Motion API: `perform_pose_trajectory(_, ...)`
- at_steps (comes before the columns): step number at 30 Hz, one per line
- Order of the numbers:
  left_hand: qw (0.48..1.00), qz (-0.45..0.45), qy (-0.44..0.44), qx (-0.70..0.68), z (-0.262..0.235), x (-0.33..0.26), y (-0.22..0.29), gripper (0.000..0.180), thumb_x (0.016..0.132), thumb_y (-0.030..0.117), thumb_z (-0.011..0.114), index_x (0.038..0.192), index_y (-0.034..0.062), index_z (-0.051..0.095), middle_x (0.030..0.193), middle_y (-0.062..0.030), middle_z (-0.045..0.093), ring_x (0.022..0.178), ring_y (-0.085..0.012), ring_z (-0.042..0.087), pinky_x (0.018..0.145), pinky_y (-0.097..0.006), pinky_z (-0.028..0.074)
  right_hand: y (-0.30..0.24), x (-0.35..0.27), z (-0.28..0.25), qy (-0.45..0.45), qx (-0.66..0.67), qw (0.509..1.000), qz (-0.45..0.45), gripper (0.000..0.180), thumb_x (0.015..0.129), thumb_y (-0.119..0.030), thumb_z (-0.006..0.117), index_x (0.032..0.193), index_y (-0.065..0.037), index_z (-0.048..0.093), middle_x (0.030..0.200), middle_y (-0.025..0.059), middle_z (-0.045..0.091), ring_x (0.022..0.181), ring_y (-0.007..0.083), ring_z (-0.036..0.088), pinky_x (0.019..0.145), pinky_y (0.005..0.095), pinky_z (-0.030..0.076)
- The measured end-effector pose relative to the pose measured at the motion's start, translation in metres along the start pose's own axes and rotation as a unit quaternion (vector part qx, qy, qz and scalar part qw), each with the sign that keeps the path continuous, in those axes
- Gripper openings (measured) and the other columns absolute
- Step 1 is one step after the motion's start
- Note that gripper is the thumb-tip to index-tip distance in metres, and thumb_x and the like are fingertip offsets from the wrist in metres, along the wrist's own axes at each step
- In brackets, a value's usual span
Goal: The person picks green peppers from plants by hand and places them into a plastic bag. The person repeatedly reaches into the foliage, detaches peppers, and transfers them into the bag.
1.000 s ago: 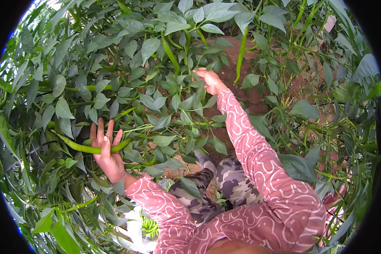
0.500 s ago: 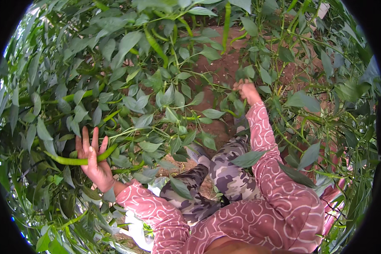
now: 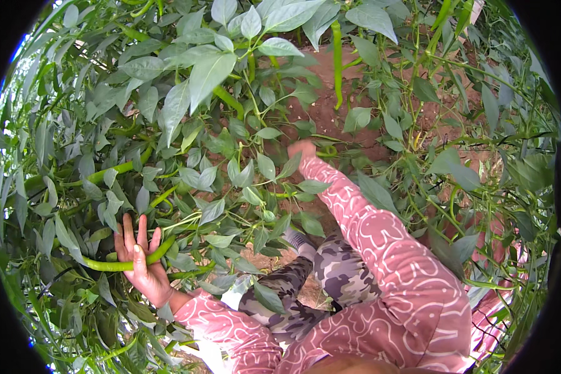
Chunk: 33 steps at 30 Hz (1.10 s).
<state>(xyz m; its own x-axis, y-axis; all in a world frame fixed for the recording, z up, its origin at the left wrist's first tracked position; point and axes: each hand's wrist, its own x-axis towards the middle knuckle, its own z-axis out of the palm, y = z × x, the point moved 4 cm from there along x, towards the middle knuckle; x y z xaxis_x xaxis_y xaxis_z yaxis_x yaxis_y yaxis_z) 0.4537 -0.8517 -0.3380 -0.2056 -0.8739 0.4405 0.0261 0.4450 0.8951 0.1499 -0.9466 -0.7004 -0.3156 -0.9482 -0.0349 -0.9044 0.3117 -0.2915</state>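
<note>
A long green chili pepper [image 3: 105, 265] lies across the palm of my left hand [image 3: 148, 279], pinned there by the thumb, while the other fingers stretch upward. Leaves of the pepper plant surround that hand on the left. My right hand [image 3: 302, 150] reaches into the middle of the foliage, smeared by motion, its fingers not discernible. Beside its wrist is a curled green pepper [image 3: 327, 151]; whether the hand touches it I cannot tell. Another long pepper [image 3: 337, 65] hangs above and right of this hand.
Dense pepper plants with several more peppers, one at the left [image 3: 115, 172], crowd both sides. Brown soil [image 3: 318, 93] shows between them. My camouflage-trousered legs [image 3: 343, 271] are below, and a white sheet-like thing [image 3: 210, 354] lies by my left sleeve.
My right hand has moved left and slightly down, from the right-hand plant toward the middle. My left hand still holds its pepper and sits slightly lower in view.
</note>
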Motion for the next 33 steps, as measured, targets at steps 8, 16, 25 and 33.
perform_pose_trajectory(8, 1.000, -0.003, 0.011, -0.028, -0.011, -0.010, -0.001, 0.068, 0.087, 0.010, 0.054, 0.138, -0.0081, 0.012, 0.141, -0.0258, 0.029, 0.125, -0.0397, 0.039, 0.091, -0.046, 0.048, 0.050, -0.110, -0.017, 0.046, 0.105, 0.993, 0.010, 0.017, 0.072, -0.023, 0.059, 0.075, -0.007, 0.065, 0.076, 0.0147, 0.066, 0.074, 0.0341, 0.064, 0.062, 0.0453, 0.051)
perform_pose_trajectory(16, 0.992, -0.016, -0.018, -0.126, -0.033, -0.014, -0.031, 0.048, 0.088, 0.008, 0.051, 0.132, -0.0040, 0.033, 0.136, -0.0202, 0.038, 0.122, -0.0345, 0.044, 0.092, -0.041, 0.048, 0.034, -0.222, -0.225, 0.174, 0.535, 0.826, 0.024, 0.017, 0.089, -0.019, 0.056, 0.082, -0.004, 0.059, 0.058, -0.0017, 0.054, 0.052, 0.0071, 0.046, 0.050, 0.0245, 0.036)
perform_pose_trajectory(25, 0.917, -0.159, -0.365, -0.025, 0.049, -0.076, -0.072, 0.028, 0.089, 0.016, 0.055, 0.112, -0.0004, 0.055, 0.102, -0.0071, 0.062, 0.068, -0.0106, 0.057, 0.066, -0.027, 0.047, -0.073, -0.256, -0.310, -0.070, 0.596, 0.792, -0.107, 0.021, 0.089, -0.031, 0.057, 0.091, -0.010, 0.053, 0.075, -0.0026, 0.050, 0.062, 0.0056, 0.048, 0.052, 0.0198, 0.035)
perform_pose_trajectory(33, 0.861, -0.234, -0.342, -0.295, 0.101, -0.155, -0.095, 0.023, 0.088, 0.021, 0.055, 0.100, 0.0024, 0.057, 0.077, -0.0060, 0.061, 0.065, -0.0119, 0.057, 0.052, -0.021, 0.041, -0.088, -0.219, -0.275, -0.103, 0.566, 0.807, -0.132, 0.032, 0.084, -0.042, 0.060, 0.086, -0.011, 0.062, 0.074, -0.0027, 0.056, 0.064, 0.0062, 0.046, 0.057, 0.0207, 0.033)
